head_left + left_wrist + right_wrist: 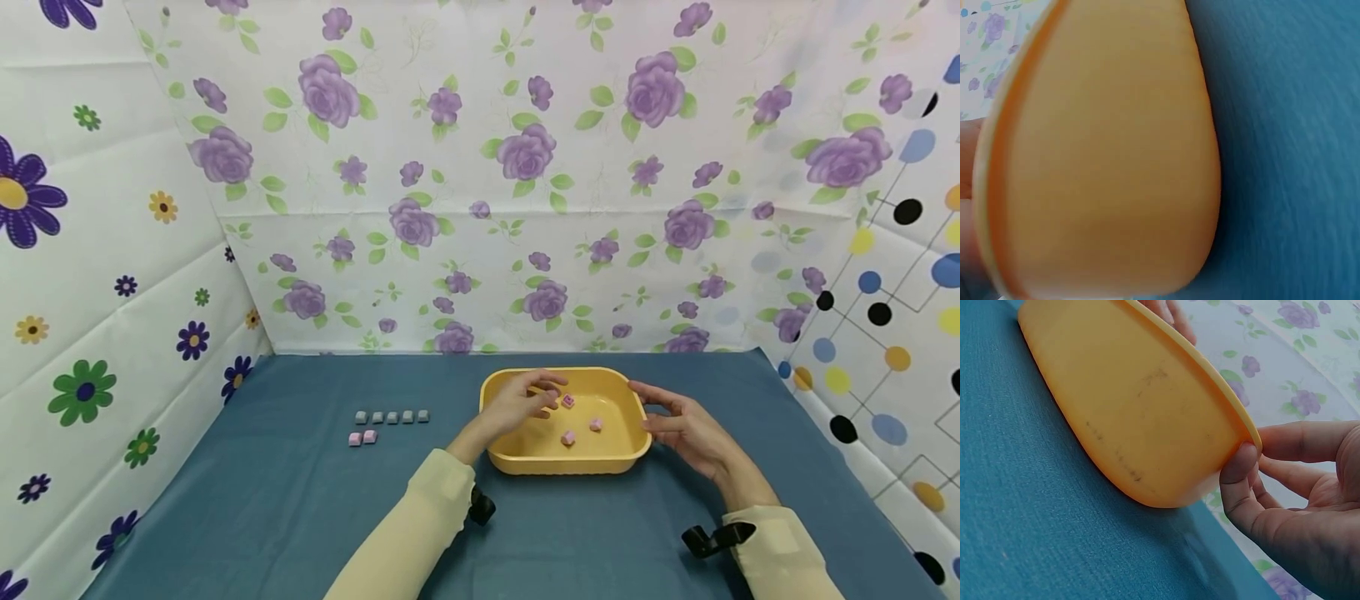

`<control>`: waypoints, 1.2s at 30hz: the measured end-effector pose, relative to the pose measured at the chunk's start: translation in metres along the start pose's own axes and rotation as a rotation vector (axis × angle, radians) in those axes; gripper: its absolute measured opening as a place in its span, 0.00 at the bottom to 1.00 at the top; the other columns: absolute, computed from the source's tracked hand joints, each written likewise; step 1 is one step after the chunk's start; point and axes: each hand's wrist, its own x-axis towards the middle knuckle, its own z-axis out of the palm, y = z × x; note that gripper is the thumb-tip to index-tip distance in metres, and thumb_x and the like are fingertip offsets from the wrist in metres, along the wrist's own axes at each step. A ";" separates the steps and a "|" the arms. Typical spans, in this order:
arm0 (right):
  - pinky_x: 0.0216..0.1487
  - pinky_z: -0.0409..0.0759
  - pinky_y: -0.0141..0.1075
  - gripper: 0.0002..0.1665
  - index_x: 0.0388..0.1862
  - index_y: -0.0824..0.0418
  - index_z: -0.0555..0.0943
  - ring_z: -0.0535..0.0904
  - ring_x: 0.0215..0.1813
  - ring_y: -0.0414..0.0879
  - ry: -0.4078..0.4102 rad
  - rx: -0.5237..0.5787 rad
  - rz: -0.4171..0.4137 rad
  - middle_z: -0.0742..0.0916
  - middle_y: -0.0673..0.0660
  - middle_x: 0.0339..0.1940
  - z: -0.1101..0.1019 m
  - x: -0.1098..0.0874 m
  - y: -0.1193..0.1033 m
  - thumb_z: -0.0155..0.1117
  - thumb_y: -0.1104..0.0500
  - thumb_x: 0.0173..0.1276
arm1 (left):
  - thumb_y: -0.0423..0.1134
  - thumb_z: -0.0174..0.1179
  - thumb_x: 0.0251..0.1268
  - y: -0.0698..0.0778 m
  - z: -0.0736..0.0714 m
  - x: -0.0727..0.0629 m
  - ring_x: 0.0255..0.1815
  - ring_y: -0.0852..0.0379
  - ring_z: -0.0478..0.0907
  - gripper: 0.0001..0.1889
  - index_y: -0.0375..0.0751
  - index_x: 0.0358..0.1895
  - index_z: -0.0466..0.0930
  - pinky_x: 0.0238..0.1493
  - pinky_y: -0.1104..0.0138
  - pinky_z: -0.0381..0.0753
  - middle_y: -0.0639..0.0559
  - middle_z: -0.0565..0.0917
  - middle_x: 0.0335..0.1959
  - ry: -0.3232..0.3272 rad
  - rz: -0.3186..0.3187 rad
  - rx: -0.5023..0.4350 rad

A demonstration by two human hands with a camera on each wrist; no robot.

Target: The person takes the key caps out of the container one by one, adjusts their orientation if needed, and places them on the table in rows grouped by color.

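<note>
A yellow plastic basin (566, 465) stands on the blue cloth, with several small pink keycap-like pieces (596, 425) inside. My right hand (693, 437) pinches the basin's right rim between thumb and fingers, as the right wrist view also shows. Over the left part of the basin hovers my left hand (517, 404), its fingers loosely bent and no piece visible in them. In the left wrist view the basin's outer wall (1110, 150) hides most of that hand. Left of the basin lie a row of several grey keycap-like pieces (392, 417) and two pink ones (362, 438) before it.
Blue cloth (247, 508) covers the table. A flowered white sheet (480, 175) hangs behind it, with patterned sheets at the left (135, 333) and right (892, 333). Black wrist camera mounts (717, 539) sit at both sleeves.
</note>
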 end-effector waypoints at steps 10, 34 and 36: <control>0.51 0.84 0.36 0.45 0.85 0.64 0.55 0.81 0.51 0.47 -0.007 0.009 0.006 0.67 0.63 0.65 0.002 0.002 0.002 0.64 0.68 0.75 | 0.33 0.55 0.81 -0.006 0.010 0.008 0.59 0.35 0.80 0.17 0.33 0.67 0.78 0.61 0.43 0.81 0.28 0.79 0.59 -0.058 -0.013 0.005; 0.48 0.83 0.36 0.45 0.86 0.63 0.53 0.80 0.54 0.48 -0.005 -0.030 -0.003 0.66 0.63 0.66 0.000 0.001 0.001 0.63 0.66 0.77 | 0.25 0.68 0.67 -0.021 0.017 0.017 0.51 0.47 0.84 0.20 0.34 0.62 0.82 0.49 0.70 0.83 0.36 0.86 0.52 -0.208 -0.059 0.233; 0.47 0.83 0.37 0.45 0.86 0.64 0.53 0.80 0.54 0.48 -0.006 -0.028 -0.003 0.66 0.63 0.65 0.000 0.001 0.001 0.63 0.67 0.77 | 0.25 0.68 0.67 -0.021 0.017 0.017 0.49 0.50 0.84 0.19 0.33 0.61 0.82 0.48 0.71 0.83 0.37 0.87 0.51 -0.210 -0.056 0.246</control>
